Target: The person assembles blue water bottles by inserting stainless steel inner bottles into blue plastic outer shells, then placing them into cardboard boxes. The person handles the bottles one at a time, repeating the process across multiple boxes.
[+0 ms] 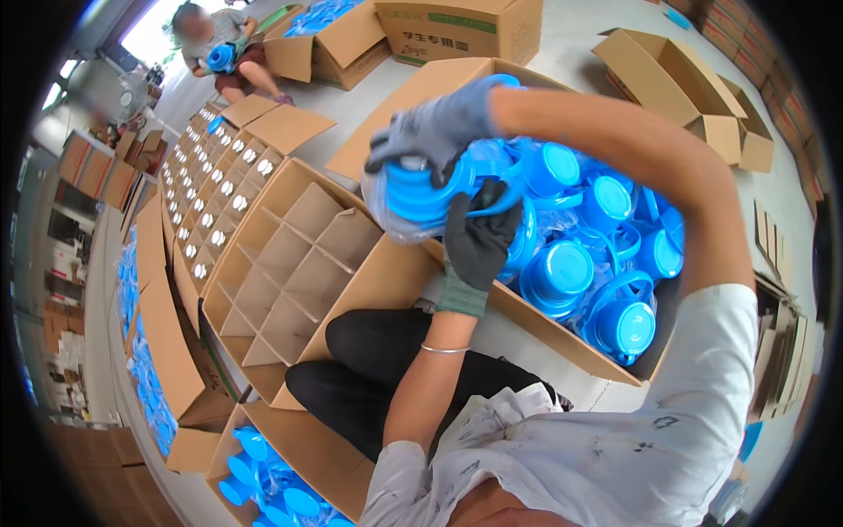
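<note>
A bright blue, rounded plastic vessel with a looped handle (pixel 404 195), partly wrapped in clear plastic film, is held up near the centre of the frame, between two open-topped brown cardboard cartons. The right hand (pixel 430 132), in a grey-blue glove, reaches over from the upper right with its fingers curled down on the vessel's rounded body. The left hand (pixel 481 233), in a darker glove with a green cuff, grips closely at the handle side from below. Both hands are thus narrowed around the one vessel, though the fingers' exact contact is partly hidden. The vessel's long axis seems to run roughly left to right, body toward the left of the frame and handle toward the right. The divided carton (pixel 378 283), with its crossed cardboard partitions (pixel 303 259), lies to the lower left of the vessel; of the two hands, the right one is on the end nearer that side. How high the vessel sits above the carton's edge cannot be told. To the right, the second carton (pixel 562 341) holds similar blue plastic vessels (pixel 562 268). In the upper left, a co-worker (pixel 211 35) crouches on the floor, holding a blue object (pixel 221 58).
</note>
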Demonstrator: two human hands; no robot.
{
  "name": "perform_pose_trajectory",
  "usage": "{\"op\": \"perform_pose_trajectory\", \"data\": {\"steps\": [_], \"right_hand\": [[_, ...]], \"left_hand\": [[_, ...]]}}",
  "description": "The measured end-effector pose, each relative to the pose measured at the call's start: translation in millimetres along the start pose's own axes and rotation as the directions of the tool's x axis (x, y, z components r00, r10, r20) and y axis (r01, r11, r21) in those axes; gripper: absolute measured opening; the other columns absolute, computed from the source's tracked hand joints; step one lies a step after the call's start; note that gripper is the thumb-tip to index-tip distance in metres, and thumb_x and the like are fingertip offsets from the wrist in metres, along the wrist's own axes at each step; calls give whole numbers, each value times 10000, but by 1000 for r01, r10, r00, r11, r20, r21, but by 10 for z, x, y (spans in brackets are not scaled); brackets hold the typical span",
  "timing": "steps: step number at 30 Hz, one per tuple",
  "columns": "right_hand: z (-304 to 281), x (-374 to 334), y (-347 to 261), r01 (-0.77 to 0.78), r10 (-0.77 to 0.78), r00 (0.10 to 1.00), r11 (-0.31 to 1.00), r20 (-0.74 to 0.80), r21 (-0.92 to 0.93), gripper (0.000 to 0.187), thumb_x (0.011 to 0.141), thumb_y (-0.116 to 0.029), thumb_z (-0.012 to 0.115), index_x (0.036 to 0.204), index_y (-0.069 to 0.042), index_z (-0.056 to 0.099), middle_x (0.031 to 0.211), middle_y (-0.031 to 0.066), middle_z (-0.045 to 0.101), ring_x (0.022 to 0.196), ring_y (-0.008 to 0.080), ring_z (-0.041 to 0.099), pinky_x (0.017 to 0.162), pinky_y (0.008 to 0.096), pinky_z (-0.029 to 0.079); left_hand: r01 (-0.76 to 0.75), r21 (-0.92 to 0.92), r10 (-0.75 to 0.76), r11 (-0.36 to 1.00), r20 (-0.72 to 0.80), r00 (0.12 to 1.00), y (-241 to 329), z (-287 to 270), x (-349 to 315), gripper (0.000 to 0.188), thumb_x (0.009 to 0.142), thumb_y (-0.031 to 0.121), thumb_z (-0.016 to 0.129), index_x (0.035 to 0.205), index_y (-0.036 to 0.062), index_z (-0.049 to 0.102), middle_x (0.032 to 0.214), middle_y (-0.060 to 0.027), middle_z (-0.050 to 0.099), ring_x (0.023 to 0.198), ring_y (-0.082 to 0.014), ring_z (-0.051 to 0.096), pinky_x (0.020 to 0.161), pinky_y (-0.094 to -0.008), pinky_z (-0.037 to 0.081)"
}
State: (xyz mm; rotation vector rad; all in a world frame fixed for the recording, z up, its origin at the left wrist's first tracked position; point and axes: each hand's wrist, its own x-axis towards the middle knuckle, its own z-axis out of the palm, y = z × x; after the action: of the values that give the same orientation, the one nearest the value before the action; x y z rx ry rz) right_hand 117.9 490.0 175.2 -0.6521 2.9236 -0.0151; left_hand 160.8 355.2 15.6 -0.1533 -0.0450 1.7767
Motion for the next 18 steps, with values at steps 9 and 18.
{"op": "perform_pose_trajectory", "data": {"steps": [9,18], "right_hand": [[904,-1164,225,-241,584,682,747,-439,619,560,849,-277,624,1346,-81,456,1291,185,519,1172,326,514,999,392,415],[2251,-2000,73,-876,998,60,59,-13,479,928,737,-683,574,1457,-174,283,1476,221,277,1344,435,288,1064,522,299]], "left_hand": [[-96,-283,20,954,-260,965,456,-931,331,288,909,149,521,1114,-53,536,1183,-223,549,1170,-398,484,1021,-558,411],[-38,803,68,594,-3,998,194,-165,-365,437,973,278,459,1320,14,425,1267,-163,493,1124,-263,547,980,-389,440]]}}
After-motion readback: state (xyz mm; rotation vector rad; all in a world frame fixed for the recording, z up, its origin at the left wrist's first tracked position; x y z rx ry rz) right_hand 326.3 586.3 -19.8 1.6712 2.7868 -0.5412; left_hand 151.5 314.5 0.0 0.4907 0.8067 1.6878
